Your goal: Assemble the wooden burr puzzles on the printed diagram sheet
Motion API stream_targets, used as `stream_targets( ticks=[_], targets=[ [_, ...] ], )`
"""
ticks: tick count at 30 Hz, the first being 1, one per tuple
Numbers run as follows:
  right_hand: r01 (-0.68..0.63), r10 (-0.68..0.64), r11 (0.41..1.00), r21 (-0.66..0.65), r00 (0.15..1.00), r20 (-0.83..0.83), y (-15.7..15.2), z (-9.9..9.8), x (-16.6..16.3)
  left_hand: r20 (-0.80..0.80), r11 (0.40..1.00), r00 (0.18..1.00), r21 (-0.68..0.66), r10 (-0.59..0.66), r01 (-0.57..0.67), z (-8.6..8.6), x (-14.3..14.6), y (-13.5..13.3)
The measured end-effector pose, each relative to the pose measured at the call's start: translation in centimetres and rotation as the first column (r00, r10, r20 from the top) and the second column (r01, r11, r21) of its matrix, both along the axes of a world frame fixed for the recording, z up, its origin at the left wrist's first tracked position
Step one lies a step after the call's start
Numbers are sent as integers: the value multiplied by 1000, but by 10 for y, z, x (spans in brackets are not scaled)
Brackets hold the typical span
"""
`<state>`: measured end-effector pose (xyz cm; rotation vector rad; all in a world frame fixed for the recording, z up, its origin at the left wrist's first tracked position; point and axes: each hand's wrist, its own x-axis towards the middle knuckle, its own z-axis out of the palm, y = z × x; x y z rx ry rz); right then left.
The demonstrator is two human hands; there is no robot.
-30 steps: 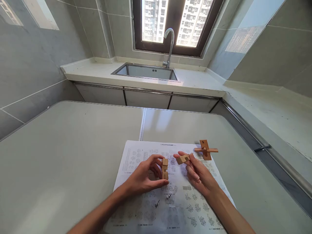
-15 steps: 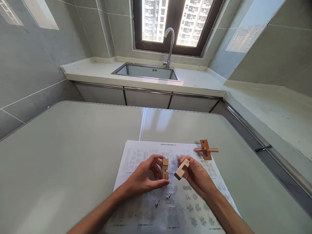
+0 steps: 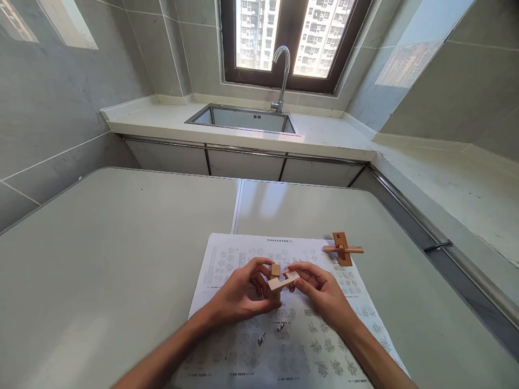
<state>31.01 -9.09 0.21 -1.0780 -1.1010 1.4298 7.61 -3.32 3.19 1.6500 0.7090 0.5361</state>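
While my forearms come in from the bottom of the frame, my left hand (image 3: 239, 294) pinches an upright notched block (image 3: 275, 270) just below frame center, and my right hand (image 3: 324, 294) grips a pale bar (image 3: 284, 281), laying it crosswise against that block's notch. Both pieces hover just above the instruction sheet (image 3: 251, 356) spread on the table (image 3: 101, 259). By my reckoning the joint is only begun: two pieces meeting, whether seated I can't tell. Right of center, an assembled cross piece (image 3: 343, 249) sits at the sheet's corner. Further up, the sink (image 3: 243, 119) and faucet (image 3: 283, 75) stand under the window (image 3: 292, 38).
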Motion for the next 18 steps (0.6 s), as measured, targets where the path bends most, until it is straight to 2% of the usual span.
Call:
stream_targets(
  ticks=[2, 7, 18],
  targets=[
    [6, -6, 1000, 8, 1000, 10, 1, 2, -1, 1, 1000, 1000, -15, -8, 8, 1, 0, 0],
    [13, -16, 992, 123, 1000, 26, 1, 1, -5, 12, 999, 1000, -47, -23, 23, 1, -1, 1],
    [50, -117, 967, 248, 957, 265, -1, -3, -6, 21, 996, 999, -69, -46, 47, -1, -3, 2]
  ],
)
